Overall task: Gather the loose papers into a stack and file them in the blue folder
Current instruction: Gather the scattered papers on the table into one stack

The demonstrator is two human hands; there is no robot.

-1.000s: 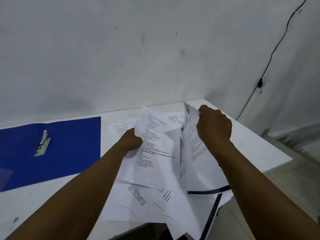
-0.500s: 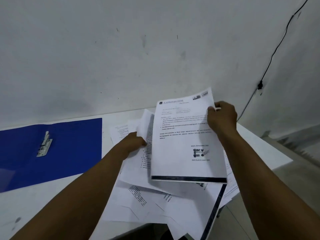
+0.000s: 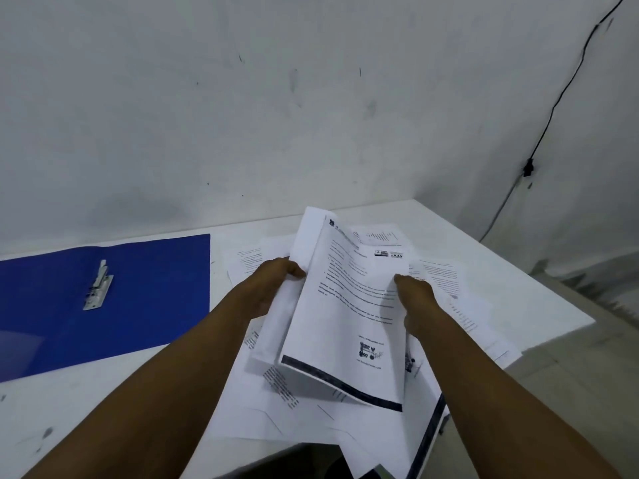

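I hold a small bundle of printed sheets (image 3: 349,326) above the table, its top sheet bearing a black bar along the near edge. My left hand (image 3: 273,288) grips the bundle's left edge. My right hand (image 3: 416,302) pinches the top sheet at its right side. More loose papers (image 3: 283,409) lie scattered under the bundle, some overhanging the table's near edge. The blue folder (image 3: 148,299) lies open and flat at the left, its metal clip (image 3: 98,285) showing.
The white table (image 3: 539,292) stands against a grey wall and ends at a corner on the right. A black cable (image 3: 553,108) runs down the wall at the far right. Floor shows beyond the right edge.
My right hand has brought the top sheet down and left onto the sheets in my left hand. The bundle sits lower and more together than before.
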